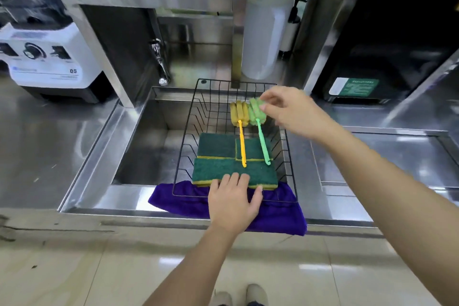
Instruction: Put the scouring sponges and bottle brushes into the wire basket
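Note:
A black wire basket [188, 117] sits over the right side of a steel sink. Inside it lie green scouring sponges [216, 148] with yellow edges. A yellow bottle brush [239, 117] and a green bottle brush [258, 119] rest on them, heads toward the back. My right hand [293, 109] pinches the foam head of the green brush. My left hand [233, 201] lies flat on the front sponge [223, 169], fingers on top and thumb against its front edge.
A purple cloth [278, 211] lies under the basket's front on the sink rim. The sink basin [146, 146] is open to the left. A tap [160, 62], a white blender base [49, 57] and a translucent bottle [268, 35] stand behind.

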